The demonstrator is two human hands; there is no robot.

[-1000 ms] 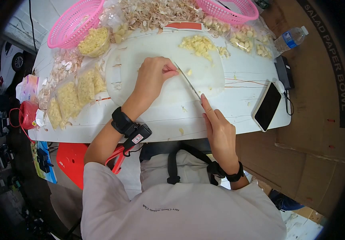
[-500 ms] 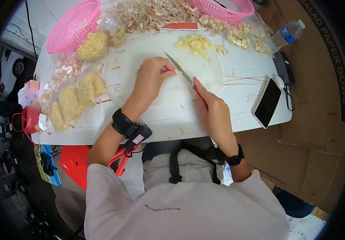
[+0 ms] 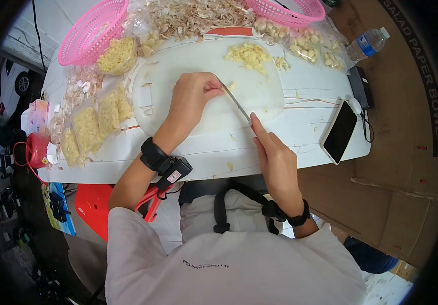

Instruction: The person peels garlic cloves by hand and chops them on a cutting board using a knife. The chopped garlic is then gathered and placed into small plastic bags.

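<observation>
Knife (image 3: pixel 233 99): silver-grey blade
Garlic (image 3: pixel 249 56): pale yellow
Board (image 3: pixel 203 119): milky white
Table (image 3: pixel 297 145): white, dark and rusty streaks
Left basket (image 3: pixel 71 49): pink
Far husks (image 3: pixel 198 19): tan and brown
Right phone (image 3: pixel 339 132): black, white-edged

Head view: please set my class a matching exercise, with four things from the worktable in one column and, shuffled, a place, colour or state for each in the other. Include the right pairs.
Column one
1. Knife
2. Smartphone
3. Water bottle
4. Loose chopped garlic

Column two
A. Clear, with a blue label and a white cap
B. Heaped on the far part of the white cutting board
C. Held in the right hand
D. Lying with its dark screen up, to the right of the board

Right pairs: 1-C, 2-D, 3-A, 4-B
</observation>
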